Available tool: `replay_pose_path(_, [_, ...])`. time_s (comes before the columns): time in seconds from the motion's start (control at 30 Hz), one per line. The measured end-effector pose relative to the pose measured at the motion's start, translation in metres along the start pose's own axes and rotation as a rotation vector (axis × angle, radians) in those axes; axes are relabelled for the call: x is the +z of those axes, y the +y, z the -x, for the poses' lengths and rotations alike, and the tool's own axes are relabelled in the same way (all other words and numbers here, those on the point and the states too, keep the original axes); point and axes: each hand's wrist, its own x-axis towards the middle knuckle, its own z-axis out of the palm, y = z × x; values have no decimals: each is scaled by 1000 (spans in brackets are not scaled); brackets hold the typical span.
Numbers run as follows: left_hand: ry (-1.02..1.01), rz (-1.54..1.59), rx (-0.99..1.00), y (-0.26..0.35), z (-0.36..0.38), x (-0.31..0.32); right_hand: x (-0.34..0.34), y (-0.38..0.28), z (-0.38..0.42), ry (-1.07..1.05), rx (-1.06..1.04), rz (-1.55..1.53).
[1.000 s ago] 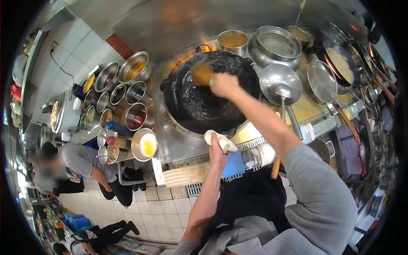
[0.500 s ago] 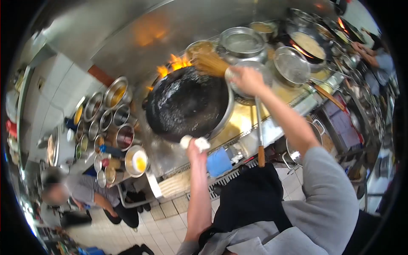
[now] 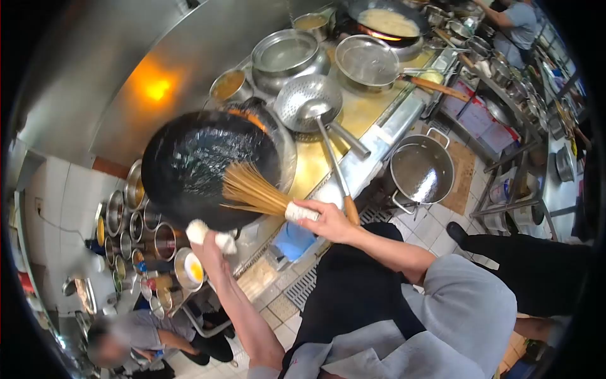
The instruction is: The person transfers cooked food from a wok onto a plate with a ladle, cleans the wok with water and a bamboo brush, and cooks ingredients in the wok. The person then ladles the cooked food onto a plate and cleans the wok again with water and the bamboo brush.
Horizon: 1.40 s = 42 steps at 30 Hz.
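Head view: your right hand [image 3: 332, 222] clasps the brush [image 3: 255, 189], bristles beyond the fingertips, toward the wok [image 3: 211, 151]; grip its binding firmly. Your left hand [image 3: 209, 254] clenches a cloth [image 3: 225, 242] near the rim; pad those fingers well against heat.

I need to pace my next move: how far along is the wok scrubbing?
Probably well along: the wok looks wet inside, with no food visible. In hand: the left hand holds a cloth at its rim, and it sits partly off the burner; the right hand grips the brush. Likely left: emptying any water and recentring it.
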Motion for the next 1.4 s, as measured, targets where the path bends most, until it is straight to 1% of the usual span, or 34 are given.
replay_pose_path(0.03, [-14,-29,62,8,1,4,7,-7,-3,-17,36,-59])
replay_pose_path(0.07, [21,-96,114,13,3,8,10,-14,-8,-47,-64,14])
replay_pose_path(0.13, [74,-236,184,29,19,25,33,-3,-33,67,-339,97])
replay_pose_path(0.17, [77,-245,238,32,31,31,44,-2,-48,136,-476,140])
replay_pose_path(0.23, [129,-492,239,32,64,40,46,-31,-83,64,-68,-184])
replay_pose_path(0.3, [119,-406,273,6,95,37,28,-68,-113,18,324,-314])
replay_pose_path(0.37, [170,-381,373,-48,114,18,41,-59,-122,159,69,-311])
replay_pose_path(0.43, [197,-201,255,-75,130,11,78,-13,-106,349,-408,-137])
replay_pose_path(0.47, [207,-161,228,-80,136,11,74,-19,-70,225,-410,40])
replay_pose_path(0.5, [240,-157,212,-75,132,13,53,-27,-35,97,-410,218])
replay_pose_path(0.57, [321,-150,169,-63,126,15,5,-18,-7,-303,-152,532])
replay_pose_path(0.6, [298,-174,156,-58,112,7,-20,-20,-9,-240,88,649])
replay_pose_path(0.63, [270,-170,190,-65,93,-9,-48,-22,-21,-174,325,762])
replay_pose_path(0.7, [172,18,-15,-36,71,-14,-93,-2,-34,220,164,571])
replay_pose_path(0.77, [169,83,-137,-46,43,-20,-108,-9,-48,283,130,686])
replay_pose_path(0.8, [164,142,-221,-57,30,-19,-107,-10,-52,235,215,644])
replay_pose_path(0.83, [113,232,-245,-74,21,-17,-105,-8,-50,257,217,675])
replay_pose_path(0.9, [122,361,-440,-93,15,-3,-93,2,-30,295,215,733])
replay_pose_path(0.97, [129,503,-508,-99,13,17,-85,37,5,500,67,579])
replay_pose_path(1.03, [96,551,-485,-114,4,27,-77,102,37,379,279,-85])
replay_pose_path(1.1, [56,602,-537,-122,-4,30,-75,77,52,152,718,-520])
replay_pose_path(1.2, [-62,607,-578,-125,-8,33,-80,52,38,72,796,-685])
replay_pose_path(1.3, [11,642,-618,-136,-18,39,-96,53,26,133,591,-439])
replay_pose_path(1.33, [36,584,-639,-116,-10,43,-99,37,17,165,572,-462])
replay_pose_path(1.4, [-30,668,-675,-112,0,27,-108,21,4,118,538,-443])
